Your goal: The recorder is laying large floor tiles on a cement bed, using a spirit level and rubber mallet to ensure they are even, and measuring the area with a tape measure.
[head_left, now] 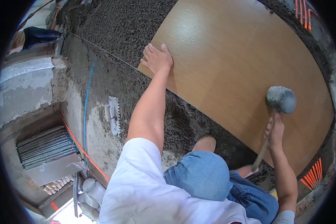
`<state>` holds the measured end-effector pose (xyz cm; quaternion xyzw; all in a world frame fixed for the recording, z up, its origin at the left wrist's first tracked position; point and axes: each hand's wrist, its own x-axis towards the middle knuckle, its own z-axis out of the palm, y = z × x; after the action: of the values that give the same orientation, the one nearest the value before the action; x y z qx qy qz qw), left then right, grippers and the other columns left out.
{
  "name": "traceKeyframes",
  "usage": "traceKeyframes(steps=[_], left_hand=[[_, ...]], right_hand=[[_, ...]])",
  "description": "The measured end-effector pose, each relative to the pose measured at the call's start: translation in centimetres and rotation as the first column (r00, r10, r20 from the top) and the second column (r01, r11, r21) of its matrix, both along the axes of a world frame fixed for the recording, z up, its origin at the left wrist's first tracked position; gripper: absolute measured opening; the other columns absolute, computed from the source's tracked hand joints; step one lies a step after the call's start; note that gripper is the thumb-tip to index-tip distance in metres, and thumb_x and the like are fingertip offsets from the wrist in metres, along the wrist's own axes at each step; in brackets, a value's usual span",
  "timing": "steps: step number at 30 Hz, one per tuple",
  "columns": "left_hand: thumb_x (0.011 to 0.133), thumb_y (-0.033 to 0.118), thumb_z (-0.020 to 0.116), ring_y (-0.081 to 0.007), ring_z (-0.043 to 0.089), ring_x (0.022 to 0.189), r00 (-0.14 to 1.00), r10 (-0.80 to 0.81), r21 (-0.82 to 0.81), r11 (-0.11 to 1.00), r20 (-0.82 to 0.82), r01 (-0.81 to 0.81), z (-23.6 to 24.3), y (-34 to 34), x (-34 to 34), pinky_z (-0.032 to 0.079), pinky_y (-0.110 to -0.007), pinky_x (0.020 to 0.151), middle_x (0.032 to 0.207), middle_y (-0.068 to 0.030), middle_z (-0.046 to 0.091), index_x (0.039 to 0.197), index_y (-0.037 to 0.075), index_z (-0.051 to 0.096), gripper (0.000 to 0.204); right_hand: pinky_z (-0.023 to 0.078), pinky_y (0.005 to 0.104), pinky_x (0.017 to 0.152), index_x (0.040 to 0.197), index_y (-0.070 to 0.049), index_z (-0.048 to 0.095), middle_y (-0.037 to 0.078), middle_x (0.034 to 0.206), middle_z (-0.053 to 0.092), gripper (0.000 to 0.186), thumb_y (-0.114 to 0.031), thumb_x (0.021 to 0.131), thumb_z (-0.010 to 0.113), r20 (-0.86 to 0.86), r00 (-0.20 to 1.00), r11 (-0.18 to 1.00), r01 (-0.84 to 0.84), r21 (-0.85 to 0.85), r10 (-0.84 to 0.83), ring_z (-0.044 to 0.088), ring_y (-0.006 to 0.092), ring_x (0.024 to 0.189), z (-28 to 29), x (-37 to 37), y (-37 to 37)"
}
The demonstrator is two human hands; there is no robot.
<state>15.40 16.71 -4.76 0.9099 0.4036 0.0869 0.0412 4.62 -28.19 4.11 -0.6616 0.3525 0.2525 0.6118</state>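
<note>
Tan slab (239,63) on dark grit (112,26); left hand (158,59) open, flat near its corner. Right hand (276,132) gripping grey-headed mallet (281,99).

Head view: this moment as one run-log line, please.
left hand: on brown tile near corner | right hand: gripping mallet over tile | notched trowel: lying on floor
</note>
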Motion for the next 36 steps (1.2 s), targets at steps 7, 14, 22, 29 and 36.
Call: traceKeyframes(steps=[7, 14, 22, 29, 36], left_hand=[[0.09, 0.046, 0.043, -0.0259, 0.03, 0.134, 1.0, -0.02, 0.033, 0.999, 0.015, 0.019, -0.3, 0.5, 0.2, 0.021, -0.053, 0.106, 0.141, -0.0114, 0.037, 0.136, 0.004, 0.034, 0.063], [0.09, 0.046, 0.042, -0.0253, 0.029, 0.135, 0.999, -0.03, 0.051, 0.998, 0.013, 0.029, -0.3, 0.9, -0.2, 0.019, -0.053, 0.107, 0.142, -0.0116, 0.036, 0.136, 0.004, 0.034, 0.063], [0.09, 0.045, 0.043, -0.0248, 0.03, 0.134, 0.999, -0.044, 0.067, 0.997, 0.019, 0.042, -0.5, 0.3, 0.0, 0.02, -0.053, 0.106, 0.141, -0.0112, 0.038, 0.136, 0.005, 0.035, 0.061], [0.09, 0.042, 0.044, -0.0296, 0.019, 0.139, 0.973, -0.203, -0.125, 0.974, -0.107, 0.19, 2.8, -5.1, 0.9, 0.01, -0.055, 0.111, 0.148, -0.0159, 0.026, 0.139, 0.003, 0.029, 0.065], [0.092, 0.047, 0.039, -0.0311, 0.013, 0.141, 0.542, -0.841, -0.153, 0.535, 0.005, 0.831, 1.0, -17.1, -2.5, 0.007, -0.051, 0.113, 0.151, -0.0156, 0.02, 0.143, 0.004, 0.025, 0.069]], right_hand=[[0.032, 0.022, 0.036, 0.082, -0.012, 0.046, -0.005, 0.055, 0.039, 0.04, -0.05, 0.095, 0.042, 0.33, 0.943, 0.994, 0.075, -0.076, -0.046, 0.038, 0.0068, 0.039, -1.9, 1.1, 1.1], [0.032, 0.0233, 0.036, 0.083, -0.012, 0.046, -0.004, 0.055, 0.038, 0.043, -0.054, 0.093, 0.042, 0.26, 0.966, 0.998, 0.009, -0.055, 0.006, 0.039, 0.007, 0.04, 0.5, 3.6, 0.6], [0.033, 0.0234, 0.036, 0.085, -0.012, 0.045, -0.004, 0.056, 0.04, 0.041, -0.053, 0.093, 0.043, 0.086, 0.996, 0.999, 0.0, -0.034, 0.003, 0.039, 0.0076, 0.041, -1.4, 0.6, 0.2], [0.033, 0.0225, 0.035, 0.084, -0.012, 0.048, -0.003, 0.057, 0.044, 0.042, -0.052, 0.092, 0.045, -0.159, 0.987, 0.984, 0.02, 0.177, 0.009, 0.039, 0.0075, 0.04, -0.4, 0.9, -2.3], [0.033, 0.0214, 0.04, 0.083, -0.013, 0.05, -0.006, 0.059, 0.04, 0.041, -0.054, 0.09, 0.049, 0.328, 0.934, 0.989, 0.117, 0.088, -0.14, 0.04, 0.0053, 0.046, 1.9, 11.1, -0.4]])
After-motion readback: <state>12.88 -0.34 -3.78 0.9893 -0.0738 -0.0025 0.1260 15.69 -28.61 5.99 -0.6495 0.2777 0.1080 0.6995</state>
